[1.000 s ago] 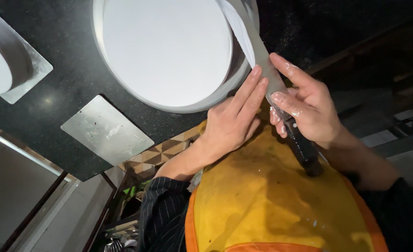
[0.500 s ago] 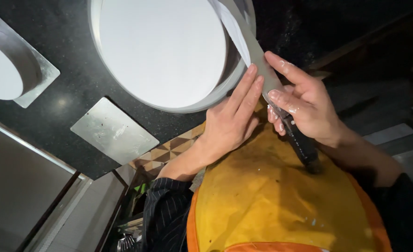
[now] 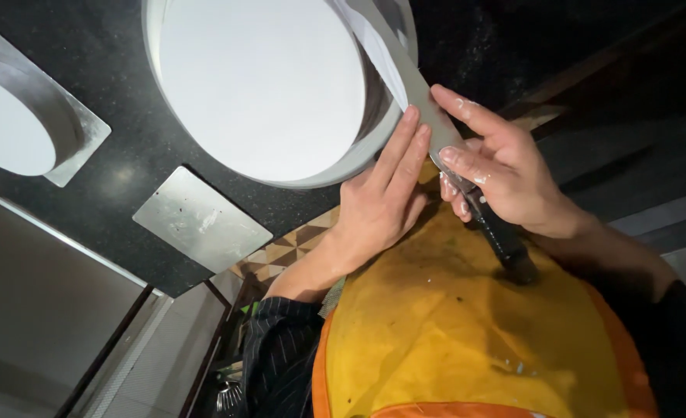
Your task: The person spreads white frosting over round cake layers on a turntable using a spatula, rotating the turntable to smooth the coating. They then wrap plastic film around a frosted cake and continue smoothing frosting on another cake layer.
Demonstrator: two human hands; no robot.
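A round metal ring [image 3: 335, 172] filled with a smooth white surface sits on the black counter [image 3: 126, 166]. My left hand [image 3: 382, 201] lies flat against the ring's near right wall, fingers straight and pointing up. My right hand [image 3: 505, 170] grips a long knife by its black handle [image 3: 502, 240]. The pale blade [image 3: 405, 77] runs up along the ring's right rim, and my index finger rests on it. The blade passes just beside my left fingertips.
A flat square metal plate [image 3: 200, 220] lies on the counter left of my arms. At the far left stands another round ring with white filling [image 3: 10, 124] on a metal sheet. My yellow apron [image 3: 451, 340] fills the bottom; patterned floor tiles [image 3: 293, 246] show below the counter's edge.
Both hands keep their hold while the blade and my fingers have crept slightly along the ring's rim. The view has shifted a little to the left.
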